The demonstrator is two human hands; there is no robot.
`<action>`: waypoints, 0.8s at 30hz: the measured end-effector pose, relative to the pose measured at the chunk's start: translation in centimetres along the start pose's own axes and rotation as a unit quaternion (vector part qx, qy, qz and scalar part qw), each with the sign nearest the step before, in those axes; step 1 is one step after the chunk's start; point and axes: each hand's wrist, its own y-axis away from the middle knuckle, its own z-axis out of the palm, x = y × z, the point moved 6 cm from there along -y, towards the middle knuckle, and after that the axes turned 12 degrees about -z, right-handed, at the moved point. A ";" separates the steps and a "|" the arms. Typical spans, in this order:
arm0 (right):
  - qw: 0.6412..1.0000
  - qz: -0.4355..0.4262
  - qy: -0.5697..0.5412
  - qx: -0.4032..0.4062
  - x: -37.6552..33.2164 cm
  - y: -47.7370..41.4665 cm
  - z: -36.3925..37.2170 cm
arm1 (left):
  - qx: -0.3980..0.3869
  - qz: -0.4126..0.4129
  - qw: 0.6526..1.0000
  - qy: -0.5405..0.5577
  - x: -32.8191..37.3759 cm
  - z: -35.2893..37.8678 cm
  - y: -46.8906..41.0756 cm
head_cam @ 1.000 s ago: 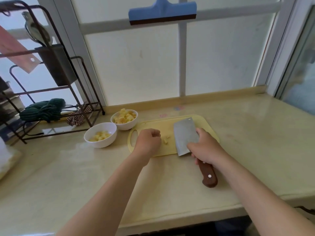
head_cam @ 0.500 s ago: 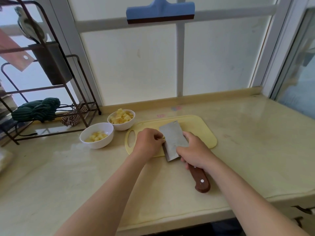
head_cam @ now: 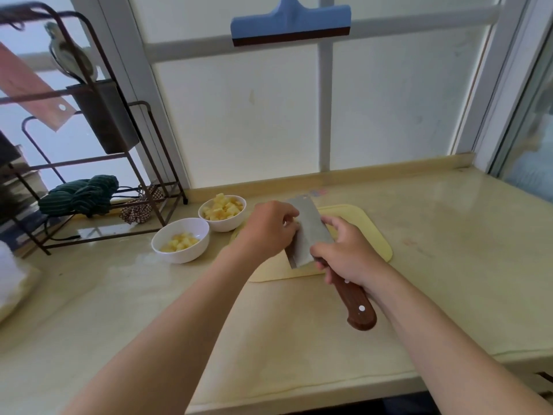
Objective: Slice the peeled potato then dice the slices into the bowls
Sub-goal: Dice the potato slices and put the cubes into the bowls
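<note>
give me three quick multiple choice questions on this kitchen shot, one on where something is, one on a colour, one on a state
1. Where do the two white bowls stand relative to the cutting board?
A on it
B to its left
C to its right

2. What colour is the handle of the cleaver?
A black
B blue
C brown

3. What is the right hand doing?
A gripping the cleaver
B hanging open, empty
C lifting a bowl

Answers:
1 B, both stand on the counter left of the board.
2 C, the wood shows brown behind the hand.
3 A, its fingers curl round the handle.
</note>
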 end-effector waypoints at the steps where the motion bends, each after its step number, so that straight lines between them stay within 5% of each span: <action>1: 1.000 -0.008 -0.004 -0.006 -0.8 -0.3 0.6 | 0.002 0.004 1.000 -0.016 0.0 -0.9 -0.1; 9: 0.994 -0.060 -0.030 -0.085 -6.9 -2.8 9.0 | 0.024 -0.049 0.989 -0.139 -5.0 -8.9 -0.2; 19: 0.991 -0.055 0.000 -0.120 -7.2 -4.2 15.9 | 0.080 -0.152 0.984 -0.049 -14.1 -12.9 1.6; 24: 0.994 -0.045 -0.001 -0.098 -6.6 -4.4 13.7 | 0.033 -0.244 0.968 -0.052 -17.5 -11.6 1.3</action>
